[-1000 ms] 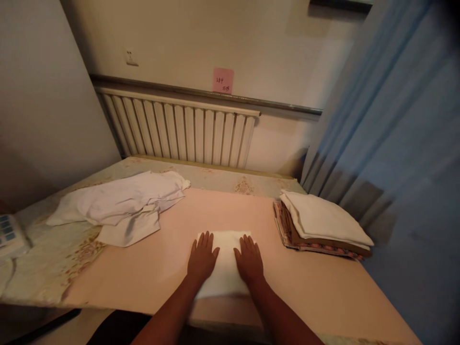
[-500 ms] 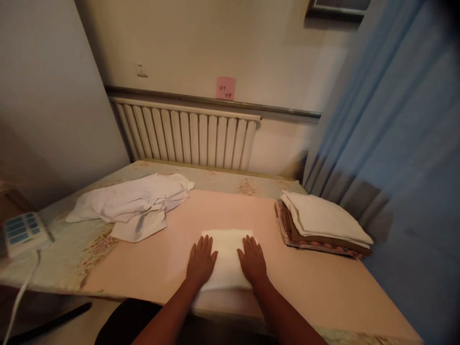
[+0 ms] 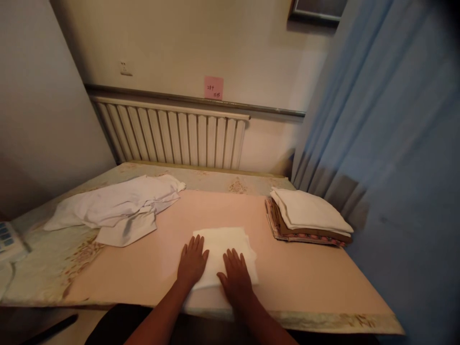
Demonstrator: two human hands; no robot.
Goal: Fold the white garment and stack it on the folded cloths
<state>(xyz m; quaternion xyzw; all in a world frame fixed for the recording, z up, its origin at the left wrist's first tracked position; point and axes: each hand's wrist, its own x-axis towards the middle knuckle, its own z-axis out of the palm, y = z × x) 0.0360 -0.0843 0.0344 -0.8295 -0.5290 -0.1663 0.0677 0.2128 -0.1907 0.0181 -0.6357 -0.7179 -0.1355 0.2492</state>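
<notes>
A folded white cloth (image 3: 219, 242) lies flat near the front edge of the table, its right side showing slightly uneven layers. On its left edge rests my left hand (image 3: 193, 261), palm down with fingers stretched out. My right hand (image 3: 235, 275) lies flat on the lower right part of the cloth, thumb spread away from the fingers. Neither hand grips anything. Under the cloth is a pale pink sheet (image 3: 294, 278) spread over a flowered tablecloth (image 3: 82, 258).
Crumpled white fabric (image 3: 122, 203) lies at the left. To the right stands a stack of folded cloths (image 3: 309, 213), white on top, brown and patterned below. A white device (image 3: 10, 244) sits at the far left. Behind are a radiator (image 3: 172, 136) and a blue curtain (image 3: 388, 167).
My right hand has slid from the cloth's right edge inward and toward me. The right-hand layers of the cloth now show. The view has turned slightly to the right.
</notes>
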